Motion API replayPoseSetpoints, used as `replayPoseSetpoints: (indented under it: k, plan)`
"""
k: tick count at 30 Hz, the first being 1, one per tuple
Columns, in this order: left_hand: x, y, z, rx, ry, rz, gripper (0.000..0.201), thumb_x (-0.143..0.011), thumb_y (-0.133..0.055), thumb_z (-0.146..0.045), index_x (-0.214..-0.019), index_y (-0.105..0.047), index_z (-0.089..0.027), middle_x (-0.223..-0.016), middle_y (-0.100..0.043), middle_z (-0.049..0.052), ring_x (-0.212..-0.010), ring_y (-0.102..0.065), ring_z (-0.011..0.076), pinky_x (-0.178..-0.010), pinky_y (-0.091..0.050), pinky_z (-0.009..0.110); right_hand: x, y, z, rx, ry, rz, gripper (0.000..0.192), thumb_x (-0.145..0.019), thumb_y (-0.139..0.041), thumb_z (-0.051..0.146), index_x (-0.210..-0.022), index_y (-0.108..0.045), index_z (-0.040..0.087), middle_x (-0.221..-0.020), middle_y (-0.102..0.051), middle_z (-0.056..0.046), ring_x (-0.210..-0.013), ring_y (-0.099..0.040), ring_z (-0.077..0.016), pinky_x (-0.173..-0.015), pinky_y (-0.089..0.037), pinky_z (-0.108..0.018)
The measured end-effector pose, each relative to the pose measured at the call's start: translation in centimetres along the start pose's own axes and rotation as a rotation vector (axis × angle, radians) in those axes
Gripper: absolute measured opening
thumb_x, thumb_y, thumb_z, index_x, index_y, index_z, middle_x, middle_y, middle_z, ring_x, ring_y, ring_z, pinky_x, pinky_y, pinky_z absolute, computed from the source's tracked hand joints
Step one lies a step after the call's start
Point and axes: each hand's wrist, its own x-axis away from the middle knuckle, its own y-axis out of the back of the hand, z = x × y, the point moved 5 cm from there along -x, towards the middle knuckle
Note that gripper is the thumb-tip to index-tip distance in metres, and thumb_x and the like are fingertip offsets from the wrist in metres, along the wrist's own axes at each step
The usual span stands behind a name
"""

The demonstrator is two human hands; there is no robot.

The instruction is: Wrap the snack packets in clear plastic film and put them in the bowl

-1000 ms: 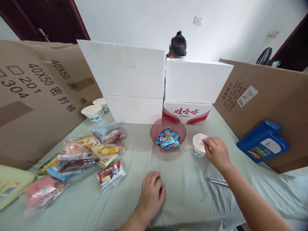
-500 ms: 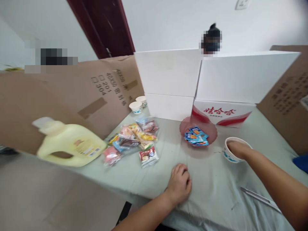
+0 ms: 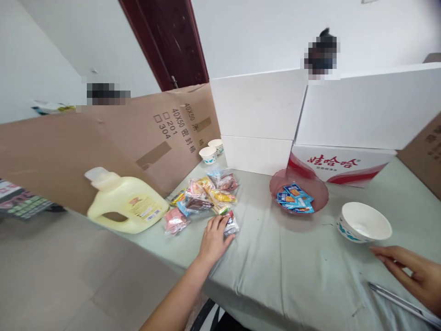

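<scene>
My left hand (image 3: 215, 236) is closed over a small red-and-white snack packet (image 3: 232, 225), thumb on the near side and fingers across its left, hiding part of it. Just beyond lies a pile of wrapped snacks (image 3: 203, 195). On the right, my right hand (image 3: 409, 269) holds nothing; its fingers are loosely stretched out beside a white paper bowl (image 3: 365, 223) with a blue-green pattern. No contents show in that bowl. Several blue snack sachets (image 3: 294, 197) lie in a pinkish see-through plate (image 3: 320, 188) between the two hands.
A pale yellow jug (image 3: 138, 207) stands at the left edge by a cardboard panel (image 3: 120, 133). Two paper cups (image 3: 208, 155) sit behind the snacks. White boxes (image 3: 258, 110) wall off the back. A long thin silver tool (image 3: 399, 301) lies near my right hand.
My right hand has come out of the paper bowl and down beside it. My left hand has moved left and forward onto the red-and-white packet. The view has shifted left.
</scene>
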Motion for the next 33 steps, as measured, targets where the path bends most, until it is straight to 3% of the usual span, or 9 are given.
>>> replayPoseSetpoints:
  k: [2, 5, 10, 13, 16, 20, 25, 30, 33]
  plan:
    - [-0.5, 0.1, -0.4, 0.052, 0.019, -0.017, 0.041, -0.078, -0.059, -0.022, -0.119, -0.06, -0.02, -0.116, -0.063, 0.011, -0.108, -0.055, 0.0301, -0.095, -0.045, 0.045, 2.8, -0.9, 1.4, 0.0, -0.034, 0.185, 0.035, -0.085, -0.051, 0.064, -0.095, -0.071, 0.037, -0.099, -0.073, -0.01, -0.08, -0.07, -0.0212, -0.067, -0.055, -0.034]
    - [-1.5, 0.3, -2.0, 0.293, 0.117, 0.04, 0.032, -0.083, -0.054, -0.03, -0.113, -0.062, -0.02, -0.105, -0.068, 0.008, -0.095, -0.061, 0.0269, -0.086, -0.048, 0.039, 5.8, -1.0, 2.3, 0.08, -0.083, 0.218, 0.036, -0.09, -0.045, 0.057, -0.098, -0.07, 0.032, -0.102, -0.071, -0.009, -0.09, -0.069, -0.0245, -0.079, -0.056, -0.04]
    - [-2.3, -2.6, -10.5, 0.952, 0.114, 0.661, 0.037, -0.085, -0.055, -0.048, -0.1, -0.064, -0.015, -0.078, -0.067, 0.002, -0.063, -0.058, 0.015, -0.056, -0.044, 0.022, 8.2, -1.5, 2.6, 0.179, -0.093, 0.235, 0.031, -0.092, -0.046, 0.044, -0.107, -0.068, 0.029, -0.104, -0.069, -0.006, -0.094, -0.065, -0.0232, -0.083, -0.055, -0.04]
    - [-2.3, -4.9, -15.6, 0.883, -0.02, 0.863, 0.028, -0.081, -0.061, -0.04, -0.091, -0.067, -0.015, -0.077, -0.067, 0.001, -0.066, -0.059, 0.0152, -0.059, -0.045, 0.023, 8.4, -1.9, 3.1, 0.185, -0.089, 0.224, 0.03, -0.094, -0.042, 0.037, -0.109, -0.067, 0.028, -0.101, -0.068, -0.006, -0.093, -0.064, -0.0219, -0.082, -0.054, -0.038]
    - [-3.1, -5.7, -17.4, 0.605, -0.151, 0.582, 0.021, -0.079, -0.065, -0.032, -0.094, -0.068, -0.016, -0.094, -0.068, 0.006, -0.089, -0.061, 0.0232, -0.08, -0.049, 0.035, 8.5, -2.0, 3.4, 0.198, -0.085, 0.203, 0.031, -0.095, -0.04, 0.035, -0.109, -0.066, 0.027, -0.098, -0.067, -0.006, -0.091, -0.064, -0.0218, -0.082, -0.054, -0.039]
    - [-2.3, -3.9, -16.2, 0.465, -0.257, 0.143, 0.024, -0.089, -0.056, -0.029, -0.108, -0.063, -0.017, -0.11, -0.061, 0.012, -0.104, -0.055, 0.0271, -0.091, -0.047, 0.044, 8.4, -2.0, 4.2, 0.191, -0.085, 0.174, 0.031, -0.096, -0.038, 0.035, -0.109, -0.065, 0.027, -0.099, -0.066, -0.007, -0.089, -0.065, -0.0215, -0.078, -0.055, -0.037]
    - [0.7, -3.4, -15.7, 0.505, -0.455, 0.131, 0.02, -0.089, -0.056, -0.021, -0.108, -0.061, -0.019, -0.109, -0.059, 0.01, -0.101, -0.055, 0.0239, -0.089, -0.05, 0.04, 5.6, -3.4, 10.2, 0.076, 0.007, 0.165, 0.036, -0.095, -0.035, 0.021, -0.125, -0.054, 0.026, -0.111, -0.061, -0.008, -0.09, -0.066, -0.0175, -0.074, -0.055, -0.029]
    - [1.6, -4.5, -16.1, 0.563, -0.443, 0.109, 0.02, -0.087, -0.056, -0.018, -0.106, -0.061, -0.019, -0.106, -0.059, 0.011, -0.102, -0.057, 0.0233, -0.088, -0.052, 0.039, 1.2, -7.3, 18.9, 0.15, 0.284, 0.277, 0.051, -0.082, -0.039, 0.001, -0.127, -0.054, 0.022, -0.107, -0.062, -0.009, -0.085, -0.064, -0.0192, -0.072, -0.052, -0.03]
    - [1.5, -4.7, -16.0, 0.583, -0.456, 0.118, 0.018, -0.087, -0.055, -0.017, -0.104, -0.061, -0.019, -0.106, -0.062, 0.011, -0.106, -0.058, 0.024, -0.092, -0.051, 0.042, 0.0, -8.8, 20.2, 0.234, 0.306, 0.336, 0.048, -0.077, -0.046, -0.001, -0.117, -0.06, 0.021, -0.094, -0.064, -0.006, -0.078, -0.063, -0.0193, -0.066, -0.049, -0.028]
